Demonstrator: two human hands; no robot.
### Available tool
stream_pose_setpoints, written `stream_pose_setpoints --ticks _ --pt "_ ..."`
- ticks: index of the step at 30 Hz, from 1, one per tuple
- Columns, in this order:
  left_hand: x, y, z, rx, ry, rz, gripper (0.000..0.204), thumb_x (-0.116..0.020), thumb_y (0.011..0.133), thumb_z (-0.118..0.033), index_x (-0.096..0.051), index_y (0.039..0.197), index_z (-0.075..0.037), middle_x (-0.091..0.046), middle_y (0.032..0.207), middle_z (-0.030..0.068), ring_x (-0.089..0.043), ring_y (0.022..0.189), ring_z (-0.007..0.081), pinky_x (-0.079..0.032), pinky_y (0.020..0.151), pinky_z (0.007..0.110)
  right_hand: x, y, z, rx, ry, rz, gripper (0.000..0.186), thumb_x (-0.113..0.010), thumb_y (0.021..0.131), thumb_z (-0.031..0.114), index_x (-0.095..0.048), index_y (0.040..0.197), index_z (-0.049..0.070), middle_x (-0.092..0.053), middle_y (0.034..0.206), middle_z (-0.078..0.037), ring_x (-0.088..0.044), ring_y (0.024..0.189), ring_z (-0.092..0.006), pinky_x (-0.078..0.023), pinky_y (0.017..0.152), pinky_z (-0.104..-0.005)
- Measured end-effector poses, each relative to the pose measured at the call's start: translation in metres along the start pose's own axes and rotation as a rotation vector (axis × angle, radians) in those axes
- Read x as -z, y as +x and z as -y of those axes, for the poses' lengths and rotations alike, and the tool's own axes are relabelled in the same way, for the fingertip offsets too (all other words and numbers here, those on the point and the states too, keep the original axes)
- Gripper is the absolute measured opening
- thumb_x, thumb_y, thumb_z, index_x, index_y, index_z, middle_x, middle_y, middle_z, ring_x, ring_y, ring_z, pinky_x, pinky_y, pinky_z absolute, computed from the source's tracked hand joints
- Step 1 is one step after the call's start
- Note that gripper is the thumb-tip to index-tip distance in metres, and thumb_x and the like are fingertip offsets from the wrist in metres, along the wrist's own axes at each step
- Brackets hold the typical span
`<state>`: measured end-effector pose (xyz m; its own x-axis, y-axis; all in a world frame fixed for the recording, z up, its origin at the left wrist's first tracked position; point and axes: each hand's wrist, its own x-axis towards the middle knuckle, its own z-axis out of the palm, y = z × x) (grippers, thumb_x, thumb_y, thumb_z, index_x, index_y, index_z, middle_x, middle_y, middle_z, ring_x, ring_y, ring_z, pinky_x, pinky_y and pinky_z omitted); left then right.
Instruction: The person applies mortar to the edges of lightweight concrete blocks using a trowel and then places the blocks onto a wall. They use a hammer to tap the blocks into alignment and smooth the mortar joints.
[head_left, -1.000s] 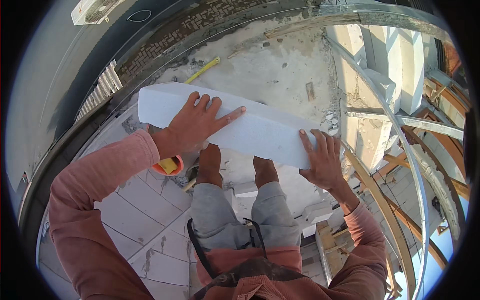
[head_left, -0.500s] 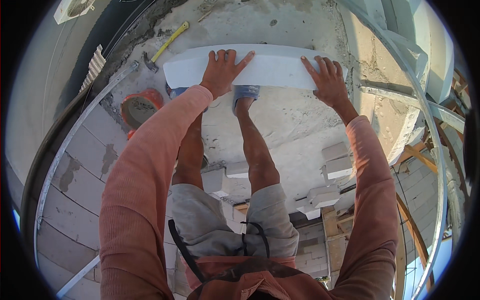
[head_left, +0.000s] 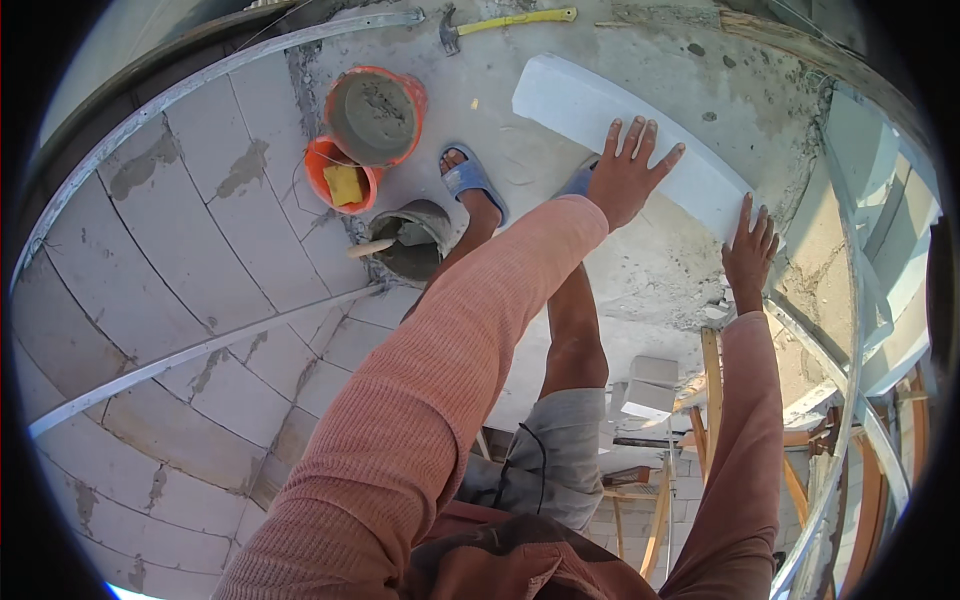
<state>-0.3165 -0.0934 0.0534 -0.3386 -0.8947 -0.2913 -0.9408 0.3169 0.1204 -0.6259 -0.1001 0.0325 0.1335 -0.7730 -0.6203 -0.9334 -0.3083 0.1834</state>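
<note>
Both hands, the left hand (head_left: 628, 170) and right hand (head_left: 749, 252), lie open and flat on the long white foam block (head_left: 620, 135), right of two orange buckets (head_left: 375, 115).

a building site: white block wall (head_left: 180, 260), mortar buckets (head_left: 375, 115), concrete slab (head_left: 640, 270).

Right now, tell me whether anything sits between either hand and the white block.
Nothing visible does. The left hand lies flat on the white block with fingers spread, and the right hand presses on its far end. The buckets and the hammer lie apart from it.
</note>
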Motion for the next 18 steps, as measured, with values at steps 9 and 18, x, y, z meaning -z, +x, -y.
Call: stream_pose_setpoints --ticks 9,18 --pt "0.020 -0.220 0.012 0.749 -1.067 0.256 0.044 -0.065 0.100 -0.035 -0.067 0.129 -0.003 -0.072 0.114 0.0187 -0.069 0.107 0.0357 -0.054 0.096 0.046 0.061 -0.079 0.139 0.237 0.483 -0.163 0.066 -0.069 0.099 0.026 -0.042 0.157 0.011 -0.045 0.151 -0.022 -0.047 0.138 -0.0417 -0.039 0.115 -0.0548" --pt "-0.134 -0.554 0.105 2.395 -1.990 -0.907 0.054 -0.068 0.098 -0.045 -0.054 0.140 -0.016 -0.061 0.134 0.0138 -0.066 0.114 0.0284 -0.059 0.095 0.041 0.114 -0.113 0.416 0.725 0.801 0.155 0.039 -0.066 0.099 0.024 -0.062 0.132 0.004 -0.064 0.123 -0.020 -0.064 0.113 -0.0410 -0.054 0.096 -0.0507"
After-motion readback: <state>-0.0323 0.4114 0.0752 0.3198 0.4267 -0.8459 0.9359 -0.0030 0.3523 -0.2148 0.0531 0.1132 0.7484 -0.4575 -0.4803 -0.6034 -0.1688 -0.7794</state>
